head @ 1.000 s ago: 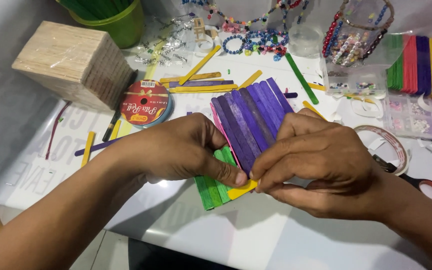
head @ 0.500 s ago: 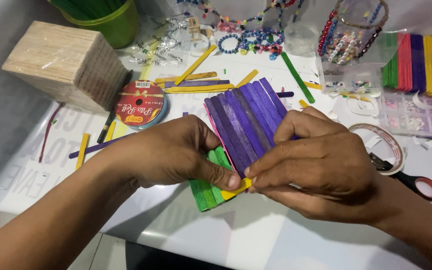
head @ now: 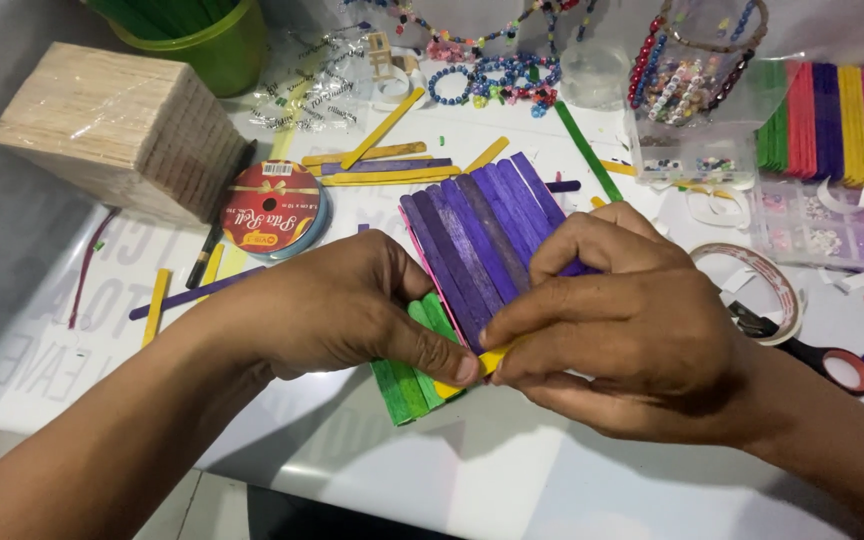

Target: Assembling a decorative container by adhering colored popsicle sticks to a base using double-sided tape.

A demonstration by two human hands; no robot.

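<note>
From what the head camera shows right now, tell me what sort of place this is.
Probably a home craft table. The hands hold a panel of purple craft sticks, and around them lie strings of beads, sorted coloured sticks and a tape roll.

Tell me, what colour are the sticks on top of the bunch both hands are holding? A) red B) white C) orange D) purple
D: the purple sticks lie side by side on top of the bunch, pinched between the left hand and the right hand, with green sticks poking out underneath.
</note>
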